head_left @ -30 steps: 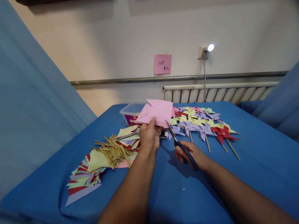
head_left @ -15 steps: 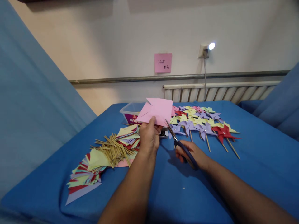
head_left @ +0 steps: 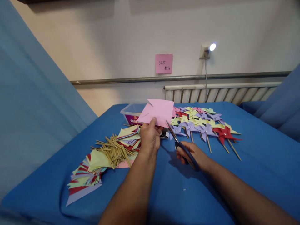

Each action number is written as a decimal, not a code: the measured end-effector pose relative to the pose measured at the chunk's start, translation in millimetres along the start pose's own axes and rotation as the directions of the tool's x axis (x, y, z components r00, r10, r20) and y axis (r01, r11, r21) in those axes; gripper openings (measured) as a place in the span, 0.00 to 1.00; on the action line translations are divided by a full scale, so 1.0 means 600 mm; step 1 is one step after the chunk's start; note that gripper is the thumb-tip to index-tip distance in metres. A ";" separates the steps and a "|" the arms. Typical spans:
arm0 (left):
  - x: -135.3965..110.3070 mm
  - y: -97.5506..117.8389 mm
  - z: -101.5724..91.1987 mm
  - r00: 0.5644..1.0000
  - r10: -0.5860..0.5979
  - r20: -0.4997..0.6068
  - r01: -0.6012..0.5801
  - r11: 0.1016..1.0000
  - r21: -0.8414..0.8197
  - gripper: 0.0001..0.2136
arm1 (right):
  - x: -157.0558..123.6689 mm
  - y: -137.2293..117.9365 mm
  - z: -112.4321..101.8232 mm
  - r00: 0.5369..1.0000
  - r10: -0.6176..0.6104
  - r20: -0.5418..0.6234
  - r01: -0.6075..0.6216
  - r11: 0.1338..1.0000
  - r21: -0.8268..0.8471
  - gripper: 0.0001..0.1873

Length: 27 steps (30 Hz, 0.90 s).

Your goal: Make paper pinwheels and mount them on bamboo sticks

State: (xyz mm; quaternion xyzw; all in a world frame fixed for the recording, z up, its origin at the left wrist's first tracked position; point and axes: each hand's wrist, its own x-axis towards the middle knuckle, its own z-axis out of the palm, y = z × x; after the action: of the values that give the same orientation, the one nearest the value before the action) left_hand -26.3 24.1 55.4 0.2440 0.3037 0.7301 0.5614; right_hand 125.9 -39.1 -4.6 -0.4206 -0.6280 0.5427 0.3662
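Note:
A pink square of paper [head_left: 157,110] is pinched in my left hand [head_left: 150,135], thumb on top, held above the table. Slits run in from its upper left corner and its left side. My right hand [head_left: 191,153] is closed around the dark-blue handles of a pair of scissors [head_left: 173,135]. The blade tips meet the lower right corner of the paper. Left of my hands lie a heap of thin wooden sticks [head_left: 114,151] and fanned stacks of coloured paper [head_left: 87,175].
Finished paper pinwheels [head_left: 206,129] on sticks lie in rows at the right back. Behind my left hand stands a clear plastic tub [head_left: 131,109] with a purple label. A small box [head_left: 164,134] sits between. A radiator [head_left: 222,93] and a rail [head_left: 117,80] run along the wall.
Almost nothing differs; the whole view has shifted very slightly. Both hands, the paper and the scissors keep the same position.

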 end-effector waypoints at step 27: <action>0.006 0.001 -0.006 1.000 0.013 0.026 -0.014 0.999 0.036 0.13 | 0.001 -0.002 0.003 0.999 0.038 -0.013 -0.038 0.999 0.026 0.17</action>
State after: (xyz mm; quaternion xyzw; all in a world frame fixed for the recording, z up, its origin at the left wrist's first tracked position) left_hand -30.2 26.8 53.4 0.2655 0.3080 0.7252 0.5556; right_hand 123.6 -39.1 -3.9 -0.4314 -0.6105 0.5546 0.3655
